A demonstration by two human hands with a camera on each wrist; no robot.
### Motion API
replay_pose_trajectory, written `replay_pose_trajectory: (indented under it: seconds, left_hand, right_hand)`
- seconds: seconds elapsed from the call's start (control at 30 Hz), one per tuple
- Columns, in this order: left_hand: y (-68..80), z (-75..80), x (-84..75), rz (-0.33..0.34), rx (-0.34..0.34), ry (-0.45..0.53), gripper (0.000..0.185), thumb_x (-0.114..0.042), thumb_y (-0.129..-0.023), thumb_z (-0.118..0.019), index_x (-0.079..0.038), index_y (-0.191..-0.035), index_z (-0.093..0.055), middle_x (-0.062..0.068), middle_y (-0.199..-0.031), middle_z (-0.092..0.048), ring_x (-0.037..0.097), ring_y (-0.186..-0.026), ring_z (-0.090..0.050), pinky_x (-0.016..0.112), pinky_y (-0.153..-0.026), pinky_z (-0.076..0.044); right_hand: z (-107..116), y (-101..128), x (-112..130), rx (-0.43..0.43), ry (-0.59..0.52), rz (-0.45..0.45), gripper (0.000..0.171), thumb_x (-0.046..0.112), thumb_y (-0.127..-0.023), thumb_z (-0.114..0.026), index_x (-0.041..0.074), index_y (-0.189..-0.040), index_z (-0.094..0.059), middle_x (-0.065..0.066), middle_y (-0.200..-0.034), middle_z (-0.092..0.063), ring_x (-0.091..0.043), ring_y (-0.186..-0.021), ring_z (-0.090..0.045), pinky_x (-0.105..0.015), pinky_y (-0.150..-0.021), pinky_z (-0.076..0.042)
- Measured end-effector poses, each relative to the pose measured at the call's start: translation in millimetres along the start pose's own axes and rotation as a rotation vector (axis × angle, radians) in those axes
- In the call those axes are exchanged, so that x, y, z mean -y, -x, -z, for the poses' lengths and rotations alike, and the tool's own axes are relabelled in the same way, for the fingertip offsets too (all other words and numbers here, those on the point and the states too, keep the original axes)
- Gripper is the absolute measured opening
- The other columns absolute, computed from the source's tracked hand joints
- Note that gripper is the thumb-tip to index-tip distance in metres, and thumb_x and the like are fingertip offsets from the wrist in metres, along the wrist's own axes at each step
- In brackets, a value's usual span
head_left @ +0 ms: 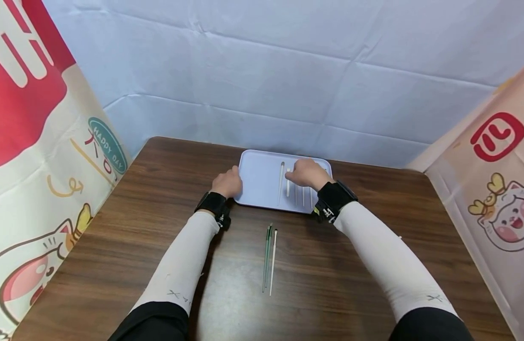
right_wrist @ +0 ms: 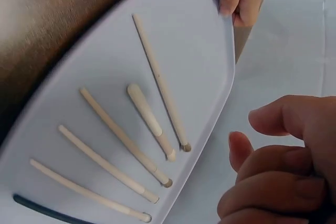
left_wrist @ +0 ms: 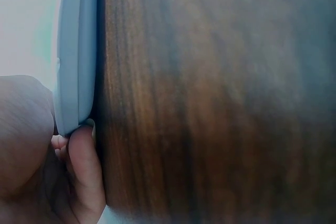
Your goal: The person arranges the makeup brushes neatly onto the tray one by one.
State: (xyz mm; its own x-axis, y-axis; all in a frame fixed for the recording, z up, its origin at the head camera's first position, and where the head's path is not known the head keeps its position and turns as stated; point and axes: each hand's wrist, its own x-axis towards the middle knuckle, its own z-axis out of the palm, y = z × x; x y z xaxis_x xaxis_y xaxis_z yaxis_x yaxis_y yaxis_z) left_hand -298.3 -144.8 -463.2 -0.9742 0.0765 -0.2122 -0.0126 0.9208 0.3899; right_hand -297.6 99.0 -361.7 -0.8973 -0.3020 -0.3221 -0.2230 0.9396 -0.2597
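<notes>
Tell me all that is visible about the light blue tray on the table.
The tray is a pale blue, shallow rectangle with rounded corners and a low raised rim; it looks like plastic. It lies flat at the far middle of the brown wooden table. The left hand grips its left edge, fingers curled under the rim. Several pale chopsticks and one dark one lie side by side inside. The right hand hovers over them.
</notes>
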Motion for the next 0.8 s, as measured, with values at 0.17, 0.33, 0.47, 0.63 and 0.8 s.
replay_pose_trajectory:
  seconds: [0.17,0.33,0.47,0.63,0.8]
  left_hand:
    - [1.4,0.6,-1.2,0.006,-0.002,0.007,0.033,-0.020,-0.108,-0.031,-0.002,-0.134,-0.042,0.016,-0.114,-0.058,0.035,-0.093,-0.059,0.047,-0.084,-0.049]
    - [3.1,1.7,-2.6,0.004,0.002,0.006,0.034,-0.020,-0.108,-0.030,-0.001,-0.133,-0.042,0.016,-0.114,-0.058,0.036,-0.093,-0.059,0.047,-0.084,-0.049]
    - [3.6,2.2,-2.5,0.004,0.006,0.007,0.034,-0.020,-0.108,-0.031,-0.001,-0.134,-0.042,0.016,-0.114,-0.058,0.035,-0.094,-0.058,0.047,-0.084,-0.049]
    - [3.7,2.3,-1.9,0.001,0.012,0.013,0.035,-0.021,-0.108,-0.031,-0.001,-0.136,-0.041,0.016,-0.115,-0.058,0.035,-0.094,-0.058,0.046,-0.084,-0.048]
    - [0.9,0.3,-1.0,0.001,0.008,0.013,0.036,-0.021,-0.108,-0.031,-0.001,-0.137,-0.041,0.016,-0.116,-0.058,0.034,-0.095,-0.058,0.047,-0.085,-0.048]
  right_hand:
    - [-2,12,2,-0.007,-0.013,0.015,0.041,0.029,-0.099,-0.052,0.014,-0.063,-0.040,0.003,-0.060,-0.032,-0.014,-0.056,-0.031,-0.033,-0.061,-0.032]
    - [-4,24,5,-0.008,-0.009,0.037,0.047,0.030,-0.100,-0.053,0.017,-0.056,-0.038,0.005,-0.055,-0.029,-0.012,-0.052,-0.028,-0.032,-0.059,-0.031]
    - [-7,32,6,-0.003,-0.013,0.049,0.048,0.029,-0.100,-0.053,0.018,-0.056,-0.038,0.006,-0.054,-0.030,-0.011,-0.050,-0.028,-0.031,-0.056,-0.030]
    - [-13,43,6,0.009,-0.016,0.035,0.048,0.029,-0.100,-0.054,0.018,-0.055,-0.039,0.005,-0.052,-0.032,-0.012,-0.049,-0.030,-0.030,-0.054,-0.030]
    - [-18,53,4,0.002,-0.021,0.045,0.049,0.029,-0.099,-0.054,0.018,-0.054,-0.037,0.005,-0.052,-0.029,-0.012,-0.049,-0.028,-0.030,-0.054,-0.029]
